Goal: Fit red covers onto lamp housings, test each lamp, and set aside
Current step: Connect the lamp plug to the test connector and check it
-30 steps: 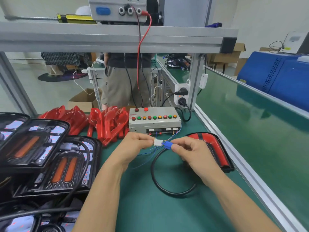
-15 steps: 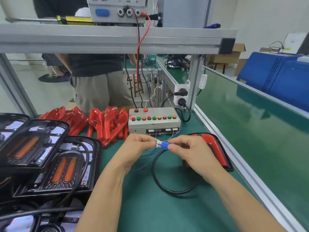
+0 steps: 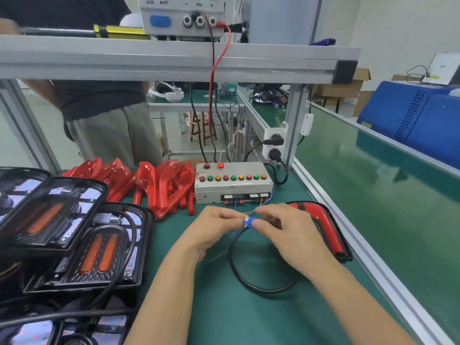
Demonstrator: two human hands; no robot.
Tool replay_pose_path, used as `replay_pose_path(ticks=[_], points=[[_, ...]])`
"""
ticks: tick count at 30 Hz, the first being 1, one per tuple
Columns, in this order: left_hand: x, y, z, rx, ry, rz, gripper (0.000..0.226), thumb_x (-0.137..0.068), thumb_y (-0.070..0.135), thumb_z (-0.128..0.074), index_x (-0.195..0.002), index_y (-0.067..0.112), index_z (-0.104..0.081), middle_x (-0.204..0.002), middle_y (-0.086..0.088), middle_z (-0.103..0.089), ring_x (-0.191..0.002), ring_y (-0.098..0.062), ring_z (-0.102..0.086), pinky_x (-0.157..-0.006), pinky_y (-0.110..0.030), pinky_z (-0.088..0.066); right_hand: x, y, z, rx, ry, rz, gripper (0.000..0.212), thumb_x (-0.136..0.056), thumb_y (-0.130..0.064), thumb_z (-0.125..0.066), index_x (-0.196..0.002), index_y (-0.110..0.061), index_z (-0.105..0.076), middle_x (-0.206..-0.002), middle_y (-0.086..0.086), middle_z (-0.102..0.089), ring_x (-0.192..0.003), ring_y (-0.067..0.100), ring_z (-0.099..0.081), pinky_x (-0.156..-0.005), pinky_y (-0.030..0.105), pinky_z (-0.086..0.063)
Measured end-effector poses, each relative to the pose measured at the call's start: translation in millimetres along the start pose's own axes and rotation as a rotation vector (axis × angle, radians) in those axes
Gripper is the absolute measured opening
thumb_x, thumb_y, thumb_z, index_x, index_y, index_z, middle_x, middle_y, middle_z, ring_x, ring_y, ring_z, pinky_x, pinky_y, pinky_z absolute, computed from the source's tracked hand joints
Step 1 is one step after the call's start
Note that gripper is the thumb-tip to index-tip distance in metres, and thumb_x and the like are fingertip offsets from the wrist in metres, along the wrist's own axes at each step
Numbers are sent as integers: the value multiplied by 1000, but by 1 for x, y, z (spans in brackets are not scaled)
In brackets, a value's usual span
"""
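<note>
My left hand (image 3: 216, 226) pinches the white connector (image 3: 246, 218) on the thin wires from the test box (image 3: 232, 186). My right hand (image 3: 286, 232) pinches the blue plug (image 3: 247, 222) on the lamp's black cable (image 3: 258, 286); the two connectors are pushed together between my fingertips. The lamp with its red cover (image 3: 323, 227) lies just right of my right hand, partly hidden by it. A heap of loose red covers (image 3: 159, 185) lies left of the test box. Black lamp housings (image 3: 99, 247) with orange reflectors are stacked at the left.
A power supply (image 3: 181, 16) sits on the aluminium shelf (image 3: 174, 63) overhead, red and black leads running down to the test box. A person in grey trousers (image 3: 109, 135) stands behind the bench. The rail (image 3: 348, 235) borders a green conveyor (image 3: 385, 185) on the right.
The white and blue connectors went from a small gap to fully mated. The person behind the bench moved left. My view tilted slightly.
</note>
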State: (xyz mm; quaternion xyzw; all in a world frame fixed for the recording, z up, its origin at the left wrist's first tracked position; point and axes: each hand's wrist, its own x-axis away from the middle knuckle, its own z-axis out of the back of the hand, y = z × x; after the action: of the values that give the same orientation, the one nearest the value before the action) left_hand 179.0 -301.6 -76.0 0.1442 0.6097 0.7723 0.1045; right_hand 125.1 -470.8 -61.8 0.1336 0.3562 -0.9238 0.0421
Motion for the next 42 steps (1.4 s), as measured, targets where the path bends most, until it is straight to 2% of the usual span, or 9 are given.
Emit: replay_pose_path(ticks=[4, 7, 9, 11, 18, 21, 30, 35, 42], points=[[0, 0, 11, 63, 14, 30, 28, -71, 4, -70, -86, 27, -77, -90, 10, -74, -92, -5, -62, -84, -15, -43, 10, 20, 49, 123, 306, -62, 49, -84, -42, -66, -126, -19, -62, -120, -1, -60, -111, 13, -50, -91, 29, -35], [-15, 1, 21, 129, 264, -14, 40, -72, 1, -62, -104, 23, -73, -110, 2, -70, -103, -10, -59, -100, -27, -41, 28, 57, 79, -4, 150, -515, 84, -72, -70, -59, -135, -14, -53, -128, 6, -60, -111, 27, -57, -95, 41, -43], [-35, -1, 24, -258, 445, 23, 56, -82, -3, -52, -133, 20, -55, -137, -4, -52, -121, -20, -48, -108, -36, -34, 38, 73, 75, -300, -44, -685, 91, -62, -75, -59, -128, -13, -62, -124, 5, -67, -111, 28, -62, -104, 46, -43], [-50, 0, 23, -698, 508, 80, 63, -85, 4, -51, -144, 24, -38, -150, -3, -31, -134, -27, -31, -111, -41, -26, 40, 80, 63, -647, -112, -742, 69, -62, -61, -67, -106, -9, -74, -107, 9, -74, -101, 28, -68, -94, 44, -50], [-79, -6, 31, -1145, 508, 147, 68, -87, 14, -55, -148, 20, -24, -150, -8, -27, -136, -30, -25, -109, -47, -22, 32, 89, 36, -1293, 82, -731, 34, -77, -26, -64, -99, -3, -74, -107, 19, -73, -81, 24, -74, -77, 47, -57], [-84, -10, 33, -1201, 550, 122, 66, -86, 18, -57, -146, 19, -29, -146, -6, -35, -134, -28, -29, -109, -47, -21, 29, 88, 27, -1349, 113, -669, 31, -85, -30, -57, -86, -9, -80, -106, 16, -73, -83, 21, -74, -76, 45, -58], [-84, -27, 33, -1191, 600, 34, 68, -84, 15, -58, -145, 23, -29, -148, -1, -36, -134, -25, -31, -111, -51, -18, 20, 92, 10, -1330, 161, -471, 58, -88, -49, -44, -129, -12, -60, -124, 11, -68, -112, 23, -66, -95, 41, -50], [-82, -28, 38, -1177, 584, 41, 68, -86, 13, -54, -147, 26, -28, -151, 0, -32, -136, -25, -30, -112, -52, -15, 11, 92, 8, -1417, 247, -398, 59, -91, -53, -40, -133, -16, -59, -131, 13, -62, -125, 32, -56, -108, 52, -38], [-86, -21, 45, -1177, 554, 62, 58, -90, 14, -49, -144, 29, -36, -146, -1, -38, -133, -26, -34, -114, -52, -12, 2, 87, 18, -1359, 298, -277, 65, -91, -51, -40, -141, -10, -48, -136, 10, -60, -129, 24, -53, -112, 45, -35]])
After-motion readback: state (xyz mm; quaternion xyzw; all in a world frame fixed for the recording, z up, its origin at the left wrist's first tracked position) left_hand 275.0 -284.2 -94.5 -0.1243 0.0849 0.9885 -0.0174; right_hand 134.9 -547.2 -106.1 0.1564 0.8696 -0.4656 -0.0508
